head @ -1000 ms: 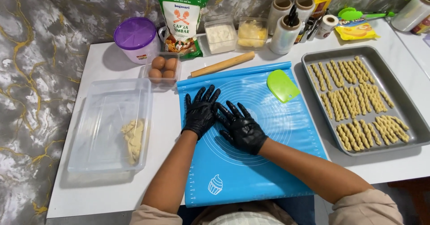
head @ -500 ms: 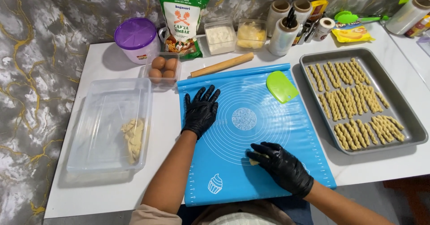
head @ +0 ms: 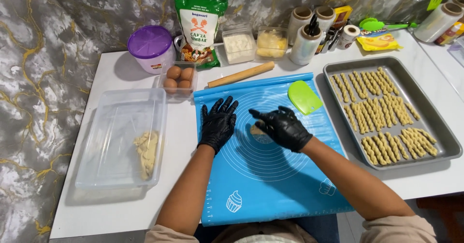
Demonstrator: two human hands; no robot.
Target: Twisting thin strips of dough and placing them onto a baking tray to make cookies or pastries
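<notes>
- The right grip [head: 282, 128] lies spread and flat over a small dough piece [head: 257, 131], holding nothing.
- The left grip [head: 218, 122] is spread flat, steadying the blue mat [head: 270, 185] on the tabletop [head: 121, 209].

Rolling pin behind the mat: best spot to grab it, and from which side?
Take the wooden rolling pin around its middle, coming from above with the grip across its length. It lies flat and slanted on the table behind the blue mat. It is a plain cylinder without handles, so mid-length looks best balanced. The egg box crowds its left end.
</notes>
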